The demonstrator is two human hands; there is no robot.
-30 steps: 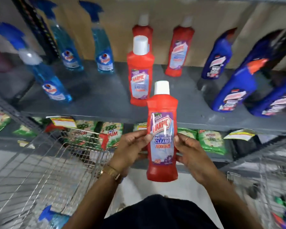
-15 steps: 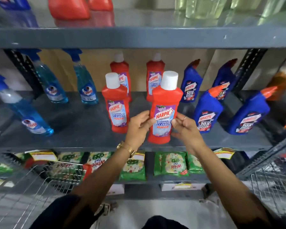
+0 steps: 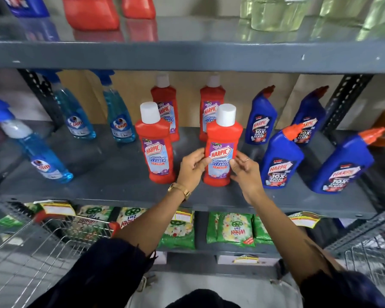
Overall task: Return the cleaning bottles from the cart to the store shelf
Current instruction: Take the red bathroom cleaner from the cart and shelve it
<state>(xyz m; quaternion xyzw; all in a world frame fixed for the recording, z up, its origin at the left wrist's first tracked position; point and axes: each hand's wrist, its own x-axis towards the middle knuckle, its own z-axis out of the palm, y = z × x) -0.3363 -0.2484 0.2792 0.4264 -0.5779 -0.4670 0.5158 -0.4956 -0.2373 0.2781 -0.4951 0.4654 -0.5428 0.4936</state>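
Note:
A red Harpic bathroom cleaner bottle (image 3: 223, 138) with a white cap stands upright on the grey middle shelf (image 3: 120, 178), near its front. My left hand (image 3: 192, 166) holds its left side and my right hand (image 3: 245, 172) touches its right side, fingers on the label. Another red Harpic bottle (image 3: 155, 150) stands just to its left, and two more red ones (image 3: 165, 103) stand behind. The wire cart (image 3: 31, 252) is at the lower left.
Blue Colin spray bottles (image 3: 76, 116) stand at the shelf's left and blue Harpic toilet cleaner bottles (image 3: 280, 158) at its right. Green detergent packets (image 3: 231, 227) fill the shelf below. An upper shelf (image 3: 187, 54) overhangs. A second wire basket (image 3: 373, 258) is at the lower right.
Both hands carried the red bottle up from in front of the lower shelf and set it upright on the middle shelf, right of the other front red bottle. The view tilted upward.

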